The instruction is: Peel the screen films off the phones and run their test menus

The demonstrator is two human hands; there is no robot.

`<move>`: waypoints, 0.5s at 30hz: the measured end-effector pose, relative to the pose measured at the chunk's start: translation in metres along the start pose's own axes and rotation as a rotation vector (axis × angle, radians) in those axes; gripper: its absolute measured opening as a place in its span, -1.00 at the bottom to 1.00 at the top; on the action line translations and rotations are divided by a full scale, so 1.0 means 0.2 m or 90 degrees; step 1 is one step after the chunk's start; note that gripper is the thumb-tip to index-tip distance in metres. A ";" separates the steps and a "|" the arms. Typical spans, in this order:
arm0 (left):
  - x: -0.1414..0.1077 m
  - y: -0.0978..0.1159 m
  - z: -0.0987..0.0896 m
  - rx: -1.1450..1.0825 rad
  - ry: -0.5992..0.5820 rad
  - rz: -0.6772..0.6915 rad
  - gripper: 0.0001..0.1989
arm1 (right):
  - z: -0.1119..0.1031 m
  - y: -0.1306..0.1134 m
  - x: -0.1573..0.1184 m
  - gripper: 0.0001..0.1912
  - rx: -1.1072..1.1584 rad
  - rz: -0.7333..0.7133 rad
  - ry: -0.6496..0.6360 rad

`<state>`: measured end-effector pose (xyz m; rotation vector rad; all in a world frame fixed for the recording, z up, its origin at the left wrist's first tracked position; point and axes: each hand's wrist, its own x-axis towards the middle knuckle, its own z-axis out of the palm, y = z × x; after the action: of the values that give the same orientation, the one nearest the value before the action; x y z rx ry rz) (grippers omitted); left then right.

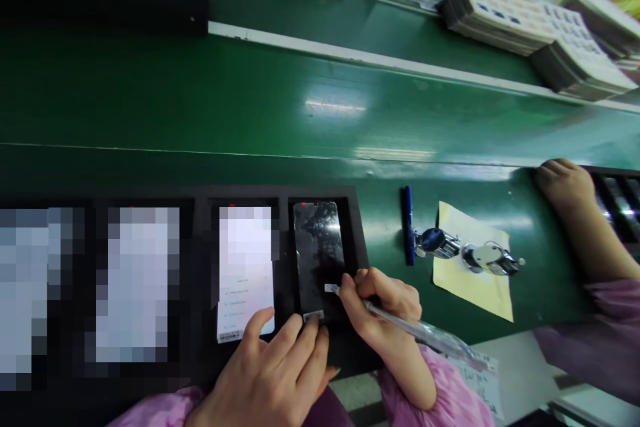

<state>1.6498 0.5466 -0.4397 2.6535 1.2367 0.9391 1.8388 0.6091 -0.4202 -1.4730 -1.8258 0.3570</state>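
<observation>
My right hand (pixel 387 303) is closed around a clear-barrelled pen (pixel 425 330), which slants down to the right across the palm. Just beyond its fingertips, a small white label (pixel 331 288) shows over the dark phone (pixel 320 247); whether the fingers or the pen tip hold it is unclear. The phone lies in the end slot of a black tray (pixel 357 233). My left hand (pixel 277 363) rests with fingers spread at the tray's near side, its fingertips beside a barcode sticker (pixel 313 315) on the phone's lower edge. Its index finger touches the lit phone (pixel 246 267) alongside.
Further left, blurred pale screens (pixel 133 280) lie in the tray. Right of it are a blue marker (pixel 409 227) and two metal stamps (pixel 437 242) by a yellow paper (pixel 473 293). A co-worker's arm (pixel 575 200) reaches in at right. Stacked trays (pixel 500 13) stand on the back ledge.
</observation>
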 end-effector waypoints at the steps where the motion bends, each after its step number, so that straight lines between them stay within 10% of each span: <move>1: 0.00 0.00 0.00 0.000 -0.001 0.001 -0.74 | 0.00 0.00 0.00 -0.55 0.001 -0.004 -0.004; 15: 0.02 0.00 0.00 -0.013 0.003 -0.006 -0.74 | 0.00 0.01 0.00 -0.56 0.001 -0.029 -0.005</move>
<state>1.6514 0.5491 -0.4381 2.6291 1.2331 0.9515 1.8398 0.6093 -0.4211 -1.4279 -1.8620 0.3432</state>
